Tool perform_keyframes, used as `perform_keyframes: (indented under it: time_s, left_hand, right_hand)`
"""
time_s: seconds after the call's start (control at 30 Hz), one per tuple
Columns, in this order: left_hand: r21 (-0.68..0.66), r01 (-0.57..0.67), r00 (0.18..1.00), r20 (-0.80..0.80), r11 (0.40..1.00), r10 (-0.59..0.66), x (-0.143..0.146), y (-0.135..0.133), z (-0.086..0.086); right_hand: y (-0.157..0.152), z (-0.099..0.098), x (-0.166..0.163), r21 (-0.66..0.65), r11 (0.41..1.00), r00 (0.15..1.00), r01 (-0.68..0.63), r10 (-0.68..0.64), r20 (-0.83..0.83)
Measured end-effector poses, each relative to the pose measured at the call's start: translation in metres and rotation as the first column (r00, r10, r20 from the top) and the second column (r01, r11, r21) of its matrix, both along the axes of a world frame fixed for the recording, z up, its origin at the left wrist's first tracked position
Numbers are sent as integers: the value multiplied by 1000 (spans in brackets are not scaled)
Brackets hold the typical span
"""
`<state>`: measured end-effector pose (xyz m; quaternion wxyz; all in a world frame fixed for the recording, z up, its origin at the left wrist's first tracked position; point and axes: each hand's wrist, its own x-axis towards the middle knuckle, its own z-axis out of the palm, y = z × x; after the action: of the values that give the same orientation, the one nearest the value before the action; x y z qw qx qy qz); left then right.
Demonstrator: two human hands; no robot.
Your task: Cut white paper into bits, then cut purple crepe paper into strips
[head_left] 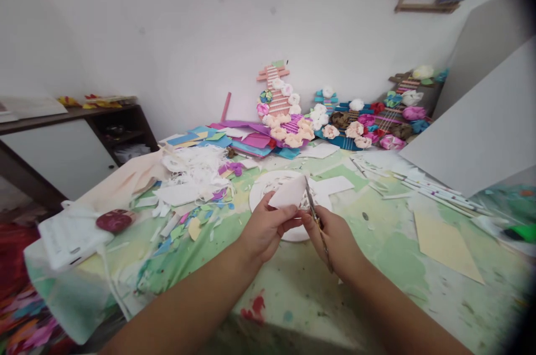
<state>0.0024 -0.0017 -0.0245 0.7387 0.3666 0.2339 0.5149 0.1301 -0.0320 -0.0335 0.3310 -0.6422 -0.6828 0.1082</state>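
My left hand [268,225] pinches a small piece of white paper [290,192] between thumb and fingers. In my right hand [333,232] is a pair of scissors [310,198], its blades pointing up and away beside the paper's right edge. Whether the blades touch the paper I cannot tell. Both hands are close together above a round white plate [260,185], which holds small white scraps. A white paper strip [335,185] lies at the plate's right side.
White shreds [196,168] and coloured scraps [195,228] cover the table's left part. Flower-decorated stick crafts [288,120] stand against the wall. A yellow sheet [444,243] and thin white sticks [435,190] lie right. A white device [71,238] sits at the left edge.
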Motion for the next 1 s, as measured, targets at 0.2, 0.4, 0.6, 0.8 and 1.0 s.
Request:
perform_keyframes:
  time_s: [0.2, 0.4, 0.6, 0.8, 1.0]
  left_hand:
    - [-14, 9, 1000, -26, 1000, -10, 1, 0, 0]
    - [-26, -35, 993, -116, 999, 32, 0, 3, -3]
    - [-6, -55, 987, -149, 998, 53, 0, 5, -5]
    - [-2, -59, 988, -140, 998, 58, 0, 6, -8]
    - [-11, -62, 993, -105, 998, 60, 1, 7, -9]
  right_hand:
    - [0, 3, 2, -15, 999, 999, -46, 46, 23]
    - [2, 4, 7, 3, 1000, 985, 22, -22, 174]
    - [4, 3, 10, 12, 1000, 979, 18, -20, 201]
    - [4, 0, 9, 17, 1000, 984, 24, -26, 174]
    - [5, -2, 9, 21, 1000, 991, 13, -15, 132]
